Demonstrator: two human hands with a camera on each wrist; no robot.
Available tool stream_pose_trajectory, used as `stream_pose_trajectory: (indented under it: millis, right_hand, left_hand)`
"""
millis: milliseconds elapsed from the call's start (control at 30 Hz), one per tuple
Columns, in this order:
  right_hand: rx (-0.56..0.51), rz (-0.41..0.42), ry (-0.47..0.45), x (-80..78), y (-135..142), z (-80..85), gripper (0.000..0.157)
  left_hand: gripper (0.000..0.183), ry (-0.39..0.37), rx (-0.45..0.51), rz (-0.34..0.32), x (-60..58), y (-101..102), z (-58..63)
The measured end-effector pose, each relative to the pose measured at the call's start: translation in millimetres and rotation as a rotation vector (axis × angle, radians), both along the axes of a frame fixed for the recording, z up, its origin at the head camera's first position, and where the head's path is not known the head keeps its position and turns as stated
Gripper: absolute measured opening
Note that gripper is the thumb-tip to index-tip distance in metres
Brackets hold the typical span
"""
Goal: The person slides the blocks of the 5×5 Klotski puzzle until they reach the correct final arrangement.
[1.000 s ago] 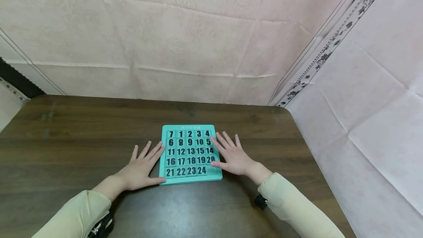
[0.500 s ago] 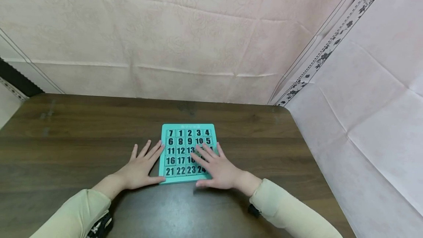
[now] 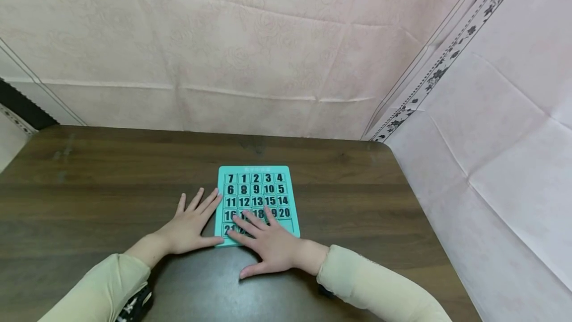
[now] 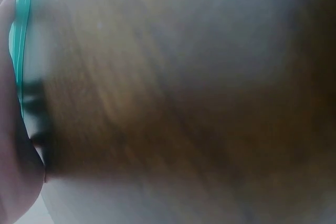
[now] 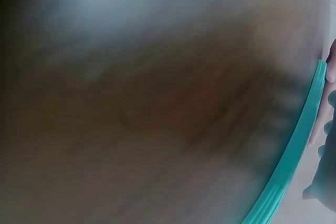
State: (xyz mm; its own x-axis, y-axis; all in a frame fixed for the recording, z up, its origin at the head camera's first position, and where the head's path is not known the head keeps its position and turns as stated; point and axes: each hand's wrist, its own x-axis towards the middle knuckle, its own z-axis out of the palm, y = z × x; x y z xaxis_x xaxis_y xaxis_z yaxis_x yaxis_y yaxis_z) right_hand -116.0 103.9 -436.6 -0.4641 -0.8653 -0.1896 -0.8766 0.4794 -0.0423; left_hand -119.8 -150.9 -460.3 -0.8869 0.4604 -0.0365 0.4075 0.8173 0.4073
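Observation:
A turquoise number sliding puzzle point(image 3: 256, 184) lies flat on the table in the head view, its black-numbered tiles facing up. My left hand point(image 3: 187, 230) has its fingers spread, with fingertips and thumb at the puzzle's left edge. Over the lower part of the board, my right hand point(image 3: 273, 247) extends straight fingers across the bottom rows and hides several tiles; its thumb points out past the near edge. Whether those fingertips press the tiles, I cannot tell. The right wrist view catches the puzzle's side point(image 5: 294, 156); the left wrist view shows a strip of its edge point(image 4: 21, 40).
The dark brown wooden table point(image 3: 111, 178) extends around the puzzle on all sides. A pale patterned cloth point(image 3: 223, 53) hangs behind its far edge, and a white sheet point(image 3: 505, 173) with a floral border runs down the right side.
My right hand has swept leftward and toward me, from the puzzle's right edge to its lower rows, uncovering the tiles at the right. The left hand and the puzzle stay put.

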Motion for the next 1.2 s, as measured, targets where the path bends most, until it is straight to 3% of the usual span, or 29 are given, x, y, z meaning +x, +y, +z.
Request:
stream_pose_trajectory:
  millis: [733, 1200]
  right_hand:
    - [0.027, 0.001, -0.035, 0.7, -6, 5.2, 0.085]
    - [0.041, -0.03, -0.071, -0.6, 7, 7.5, 0.083]
  left_hand:
    - [0.098, 0.001, 0.008, 0.0, -1.1, 0, -1.5]
    - [0.099, -0.03, 0.001, 0.007, -3.5, 0, -2.4]
